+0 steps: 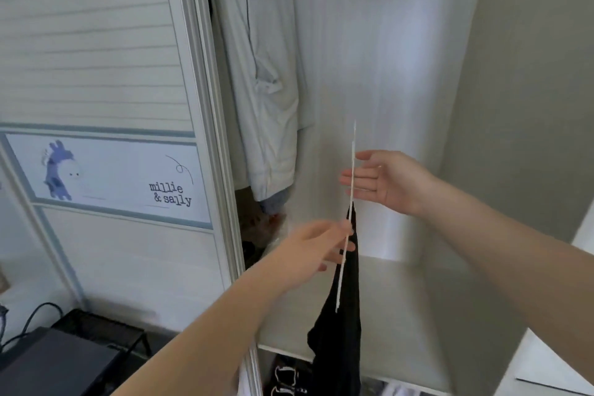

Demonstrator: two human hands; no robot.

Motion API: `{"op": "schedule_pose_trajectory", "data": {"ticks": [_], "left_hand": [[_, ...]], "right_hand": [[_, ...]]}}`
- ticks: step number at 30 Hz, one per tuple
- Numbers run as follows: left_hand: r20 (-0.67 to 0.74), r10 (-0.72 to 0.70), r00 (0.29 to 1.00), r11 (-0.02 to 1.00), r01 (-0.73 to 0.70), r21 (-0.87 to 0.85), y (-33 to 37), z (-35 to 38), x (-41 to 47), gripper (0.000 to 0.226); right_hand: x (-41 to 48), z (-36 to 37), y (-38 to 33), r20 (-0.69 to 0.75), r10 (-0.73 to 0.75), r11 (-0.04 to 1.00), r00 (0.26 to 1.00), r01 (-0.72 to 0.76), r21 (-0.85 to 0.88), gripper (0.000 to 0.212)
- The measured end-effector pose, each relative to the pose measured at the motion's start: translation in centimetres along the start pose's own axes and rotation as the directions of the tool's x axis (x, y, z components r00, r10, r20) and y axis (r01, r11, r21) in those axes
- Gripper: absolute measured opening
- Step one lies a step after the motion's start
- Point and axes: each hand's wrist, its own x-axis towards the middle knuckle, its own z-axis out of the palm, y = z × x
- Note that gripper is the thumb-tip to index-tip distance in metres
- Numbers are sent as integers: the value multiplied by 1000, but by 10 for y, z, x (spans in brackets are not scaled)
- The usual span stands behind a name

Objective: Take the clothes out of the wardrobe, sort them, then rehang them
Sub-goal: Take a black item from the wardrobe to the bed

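A thin white hanger (353, 151) shows edge-on in front of the open wardrobe, with a black garment (337, 331) draped from it and hanging down. My left hand (316, 246) reaches in from the lower left and pinches the hanger near its middle between thumb and fingers. Just behind the hanger's upper part is my right hand (382, 182), palm facing left, fingers straight, holding nothing. A white jacket (263, 90) hangs at the left inside the wardrobe, with a bluish-grey garment (274, 204) peeking out below its hem.
The sliding wardrobe door (106, 74) with a cartoon sticker stands at the left. A white shelf (401, 315) forms the wardrobe floor, with dark shoes (287, 378) below it. A black box with cables (64, 360) sits at the lower left.
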Motion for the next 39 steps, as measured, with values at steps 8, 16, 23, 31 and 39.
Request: {"op": "schedule_pose_trajectory", "data": {"ticks": [8,16,23,31,39], "left_hand": [[-236,256,937,957,-212,197,59,-77,61,29],[-400,459,794,827,-217,518,141,-148,139,33],[-417,593,688,669,-134,731,220,-202,203,27],[-418,722,552,434,109,894,318,-257,242,31],[-500,703,506,401,298,866,372,-300,272,28]], "right_hand": [[93,32,-82,165,-124,990,978,109,94,15],[184,51,-194,254,-316,948,914,297,113,20],[249,74,-295,328,-498,857,803,513,43,19],[309,113,-399,331,-613,765,717,643,24,25],[353,140,-449,349,-572,780,742,624,-48,9]]}}
